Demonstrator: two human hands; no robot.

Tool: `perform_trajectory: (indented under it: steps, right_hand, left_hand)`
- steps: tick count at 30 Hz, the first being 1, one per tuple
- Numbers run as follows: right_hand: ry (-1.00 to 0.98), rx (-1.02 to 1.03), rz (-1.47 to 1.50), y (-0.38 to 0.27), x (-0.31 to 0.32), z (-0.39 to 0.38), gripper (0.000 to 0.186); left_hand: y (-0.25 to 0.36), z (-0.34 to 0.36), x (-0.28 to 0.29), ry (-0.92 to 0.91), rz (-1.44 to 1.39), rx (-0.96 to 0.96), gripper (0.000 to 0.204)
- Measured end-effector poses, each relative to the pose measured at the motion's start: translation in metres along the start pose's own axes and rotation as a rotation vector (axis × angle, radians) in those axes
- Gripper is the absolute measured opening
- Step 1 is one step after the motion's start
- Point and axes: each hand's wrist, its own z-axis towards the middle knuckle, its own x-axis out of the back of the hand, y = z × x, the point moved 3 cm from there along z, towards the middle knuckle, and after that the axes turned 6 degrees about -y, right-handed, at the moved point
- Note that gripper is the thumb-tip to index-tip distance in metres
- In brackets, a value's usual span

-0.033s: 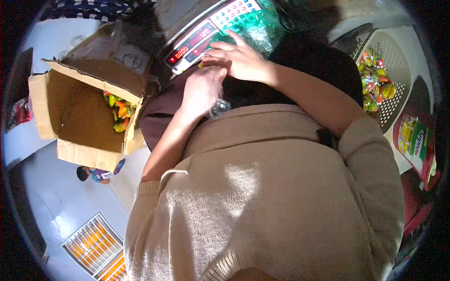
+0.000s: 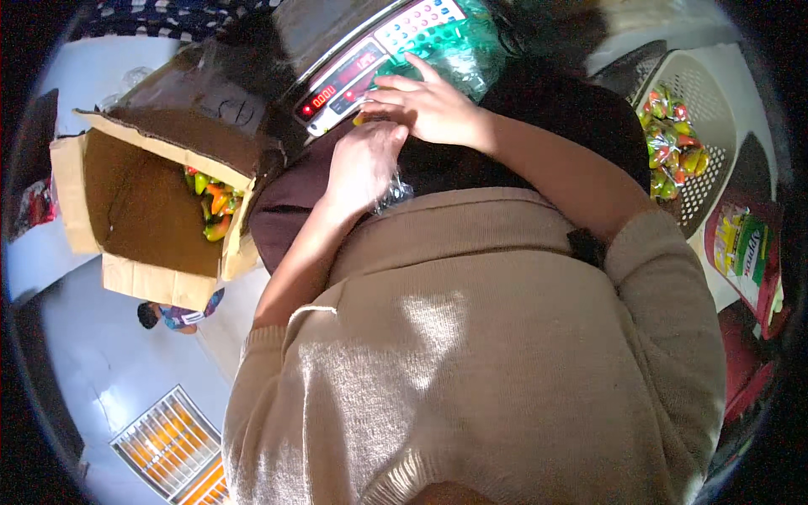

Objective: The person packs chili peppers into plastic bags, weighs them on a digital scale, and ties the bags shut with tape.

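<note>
My left hand is closed round a crumpled clear plastic bag, which hangs out below the palm. A small yellow piece shows at its fingertips; its kind is too hidden to tell. Just to the right and over it, my right hand has its fingers stretched out and spread, one pointing upward. Its thumb is hidden behind the left hand. Both hands are above my dark-clothed lap, close to the front of a digital scale with lit red digits. Green and clear plastic lies over the scale's right part.
To the left, an open cardboard box holds colourful peppers. A perforated light basket with bagged peppers stands at the right, near a red-green packet. A glowing heater and a person are at lower left.
</note>
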Motion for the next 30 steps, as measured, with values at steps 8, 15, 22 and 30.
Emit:
perform_trajectory:
  steps: [8,15,22,30]
  right_hand:
    - [-0.008,0.013,-0.069,0.011,0.003,-0.001,0.055]
    - [0.199,-0.453,0.281,0.111,0.057,-0.054,0.038]
    - [0.010,-0.891,0.005,0.172,0.029,-0.096,0.029]
    - [-0.019,-0.787,-0.146,0.148,0.018,-0.066,0.034]
  left_hand:
    - [-0.006,-0.006,-0.004,-0.037,-0.295,-0.051,0.038]
    - [-0.043,-0.050,0.019,-0.556,-0.657,-0.097,0.068]
    - [-0.061,-0.003,0.026,-0.318,-0.637,0.421,0.058]
    - [-0.053,0.030,-0.043,-0.383,-0.743,0.451,0.034]
